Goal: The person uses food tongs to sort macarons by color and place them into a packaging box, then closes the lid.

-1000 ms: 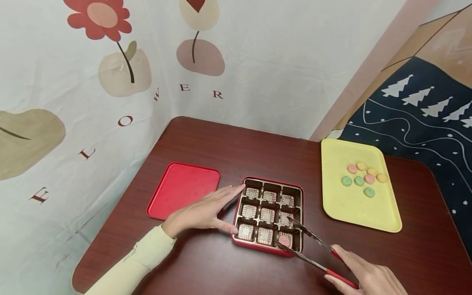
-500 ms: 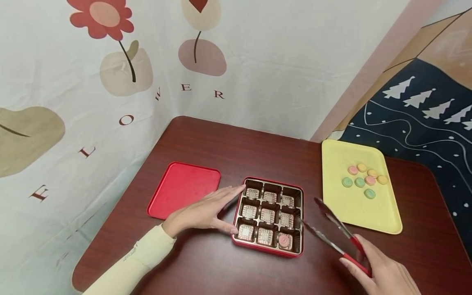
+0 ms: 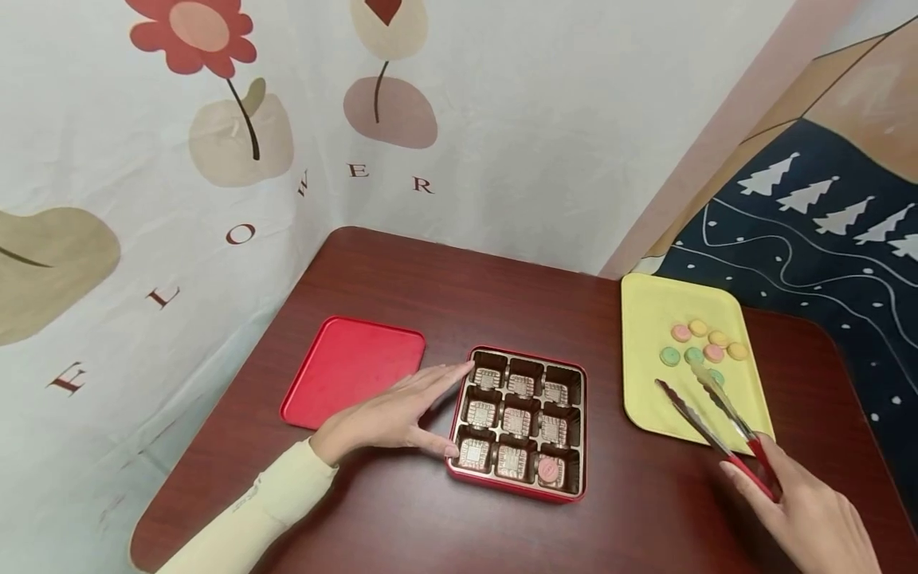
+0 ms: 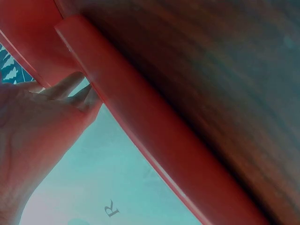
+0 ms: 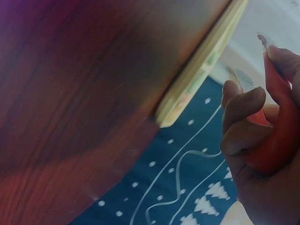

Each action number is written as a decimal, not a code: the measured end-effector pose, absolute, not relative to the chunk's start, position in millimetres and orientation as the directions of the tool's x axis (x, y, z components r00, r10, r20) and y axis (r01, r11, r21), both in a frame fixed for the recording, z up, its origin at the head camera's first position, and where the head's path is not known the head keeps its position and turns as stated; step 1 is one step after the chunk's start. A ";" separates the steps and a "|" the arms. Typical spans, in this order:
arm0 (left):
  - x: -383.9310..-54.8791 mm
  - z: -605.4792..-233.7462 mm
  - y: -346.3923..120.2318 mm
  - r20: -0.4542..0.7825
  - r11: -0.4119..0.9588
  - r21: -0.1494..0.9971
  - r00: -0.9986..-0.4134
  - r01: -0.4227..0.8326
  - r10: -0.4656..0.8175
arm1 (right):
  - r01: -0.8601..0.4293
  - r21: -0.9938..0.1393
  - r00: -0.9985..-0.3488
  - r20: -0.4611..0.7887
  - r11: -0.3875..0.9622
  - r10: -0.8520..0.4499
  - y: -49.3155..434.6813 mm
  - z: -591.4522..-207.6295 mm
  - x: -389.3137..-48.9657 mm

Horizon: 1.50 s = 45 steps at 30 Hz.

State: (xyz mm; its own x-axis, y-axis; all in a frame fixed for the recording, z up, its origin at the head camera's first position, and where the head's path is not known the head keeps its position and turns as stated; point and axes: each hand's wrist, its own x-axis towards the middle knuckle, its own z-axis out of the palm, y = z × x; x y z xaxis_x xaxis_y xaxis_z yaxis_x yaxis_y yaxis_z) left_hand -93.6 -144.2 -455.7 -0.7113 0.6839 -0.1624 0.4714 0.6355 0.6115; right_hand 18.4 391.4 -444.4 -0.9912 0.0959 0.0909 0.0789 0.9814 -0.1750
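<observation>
Brown table (image 3: 488,295): macarons (image 3: 713,353) lie beyond the right hand (image 3: 814,502) (gripping tongs (image 3: 703,429)).

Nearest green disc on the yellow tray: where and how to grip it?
I'd pinch the green disc by its left and right edges with the tongs, from above and the near side. It seems to lie flat on the yellow tray; a pink disc and another green disc sit beyond it. The tongs partly cover its left.

Pale-yellow left sleeve (image 3: 267,509) — small grey marking (image 3: 246,500)
</observation>
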 end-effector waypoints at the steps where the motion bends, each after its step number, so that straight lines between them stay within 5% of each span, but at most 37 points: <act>1: -93.0 -455.7 -144.9 -0.167 0.638 0.612 -0.713 0.467 0.681 | 0.077 -0.178 -0.990 0.103 0.981 0.096 395.9 -446.8 17.6; 28: -91.4 -455.1 -146.2 -0.168 0.641 0.615 -0.718 0.460 0.676 | 0.153 -0.155 -0.988 -0.048 0.976 0.148 437.8 -454.8 -9.6; 45: -92.2 -454.6 -145.8 -0.175 0.640 0.616 -0.712 0.460 0.680 | 0.163 -0.158 -0.979 0.098 0.974 0.180 434.6 -457.7 2.0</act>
State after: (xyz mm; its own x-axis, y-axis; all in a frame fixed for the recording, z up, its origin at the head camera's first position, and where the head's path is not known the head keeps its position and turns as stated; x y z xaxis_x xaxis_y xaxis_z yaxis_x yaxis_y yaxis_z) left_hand -92.2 -145.8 -454.6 -0.7120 0.6800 -0.1751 0.4596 0.6398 0.6160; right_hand 2.0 434.6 -457.7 -0.9787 0.1801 0.0980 0.1633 0.9738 -0.1585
